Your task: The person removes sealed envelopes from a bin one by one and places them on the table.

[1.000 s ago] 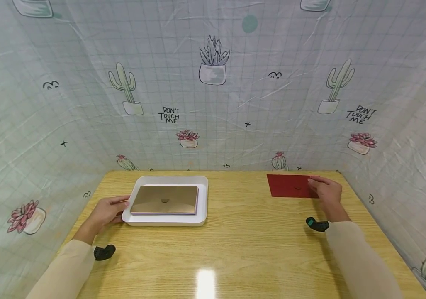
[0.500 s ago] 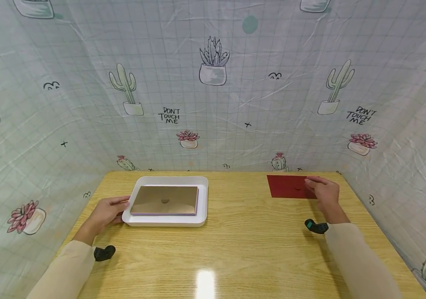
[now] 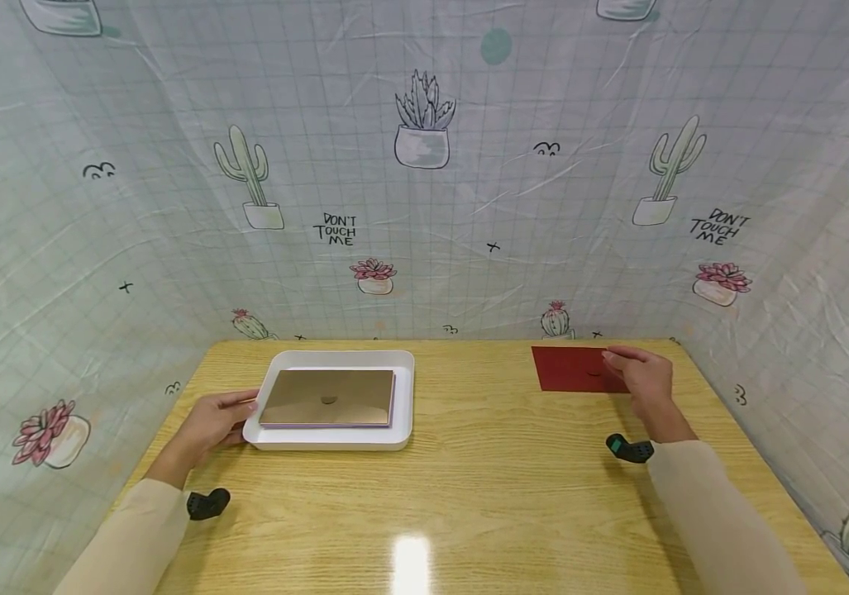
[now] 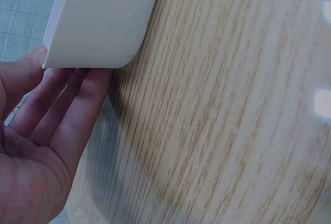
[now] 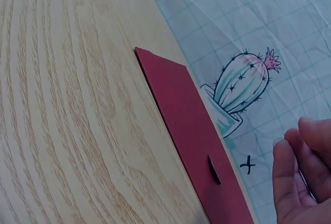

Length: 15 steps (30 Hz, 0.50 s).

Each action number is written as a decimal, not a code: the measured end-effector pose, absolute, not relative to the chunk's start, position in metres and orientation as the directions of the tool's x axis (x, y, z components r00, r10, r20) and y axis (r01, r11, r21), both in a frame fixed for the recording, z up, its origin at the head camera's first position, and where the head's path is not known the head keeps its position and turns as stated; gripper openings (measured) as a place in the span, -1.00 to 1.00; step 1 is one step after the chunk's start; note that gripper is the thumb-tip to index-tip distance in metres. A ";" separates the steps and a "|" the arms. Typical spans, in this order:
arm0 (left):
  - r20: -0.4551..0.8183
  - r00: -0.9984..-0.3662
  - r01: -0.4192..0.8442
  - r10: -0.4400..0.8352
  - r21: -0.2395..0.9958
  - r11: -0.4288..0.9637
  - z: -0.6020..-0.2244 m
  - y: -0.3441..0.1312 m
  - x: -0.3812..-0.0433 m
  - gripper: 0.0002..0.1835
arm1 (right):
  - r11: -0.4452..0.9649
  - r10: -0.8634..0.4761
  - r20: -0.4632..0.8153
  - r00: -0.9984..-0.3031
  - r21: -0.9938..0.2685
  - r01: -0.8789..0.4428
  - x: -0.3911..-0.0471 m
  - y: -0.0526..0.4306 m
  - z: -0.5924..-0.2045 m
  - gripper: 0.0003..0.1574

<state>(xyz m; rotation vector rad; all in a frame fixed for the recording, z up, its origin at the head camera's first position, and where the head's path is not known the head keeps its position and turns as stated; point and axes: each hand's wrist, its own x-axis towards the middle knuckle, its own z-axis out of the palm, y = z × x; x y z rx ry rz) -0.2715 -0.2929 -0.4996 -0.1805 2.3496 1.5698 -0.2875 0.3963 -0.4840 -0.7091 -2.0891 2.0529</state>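
My left hand [image 3: 208, 423] holds the left side of a white tray [image 3: 342, 359]. In the left wrist view the thumb is on the tray's rim, while the other fingers [image 4: 77, 115] reach behind its wall [image 4: 103, 27]; their tips are hidden. Inside the tray lies a gold envelope [image 3: 327, 397] with a curved notch, and a purple edge shows beneath it. Over the right end of a flat red envelope [image 3: 569, 369] is my right hand [image 3: 647, 382]. The right wrist view shows that hand [image 5: 302, 182] with bent, loose fingers, apart from the envelope and holding nothing.
Both things lie on a wooden table [image 3: 424, 479], the red envelope near its back edge. A curtain [image 3: 469, 198] printed with cacti encloses the back and sides. Black devices [image 3: 208, 503] are worn at both wrists.
My right hand has shifted slightly left above the red envelope. The left hand, tray and both envelopes stay in place.
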 end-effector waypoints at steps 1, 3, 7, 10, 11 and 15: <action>-0.322 -0.945 -0.272 0.065 0.878 0.394 -0.499 -0.293 -0.271 -0.40 | -0.032 0.410 -0.227 -0.883 -0.972 0.235 -0.288 0.395 -0.484 -0.50; -0.322 -0.945 -0.273 0.062 0.877 0.395 -0.498 -0.293 -0.271 -0.40 | -0.028 0.407 -0.218 -0.887 -0.974 0.227 -0.289 0.393 -0.483 -0.49; -0.323 -0.945 -0.275 0.056 0.874 0.401 -0.497 -0.294 -0.271 -0.40 | -0.010 0.392 -0.206 -0.897 -0.975 0.220 -0.290 0.388 -0.482 -0.47; -0.321 -0.946 -0.275 0.049 0.872 0.404 -0.497 -0.295 -0.271 -0.41 | 0.008 0.375 -0.201 -0.905 -0.975 0.220 -0.289 0.385 -0.481 -0.41; -0.320 -0.946 -0.273 0.050 0.872 0.406 -0.498 -0.295 -0.271 -0.41 | 0.015 0.373 -0.201 -0.906 -0.975 0.222 -0.289 0.385 -0.480 -0.39; -0.320 -0.946 -0.272 0.054 0.872 0.407 -0.498 -0.295 -0.271 -0.40 | 0.046 0.377 -0.189 -0.907 -0.974 0.222 -0.288 0.382 -0.477 -0.38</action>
